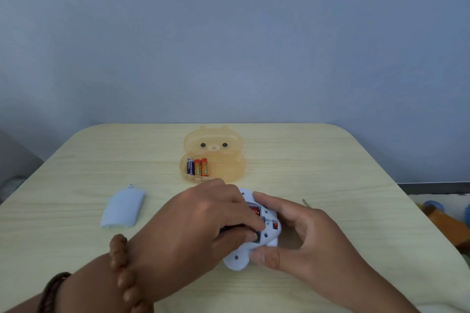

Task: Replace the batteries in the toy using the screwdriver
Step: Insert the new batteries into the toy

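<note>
Behind toy (239,260): open bear case (229,168), three batteries (197,167) inside.

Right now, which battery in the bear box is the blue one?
The leftmost battery in the see-through orange bear box. It is dark blue with white letters, while the two orange batteries lie to its right.

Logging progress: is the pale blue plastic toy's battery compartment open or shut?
Open: a red battery shows inside the toy; a pale blue cover lies apart on the table.
</note>
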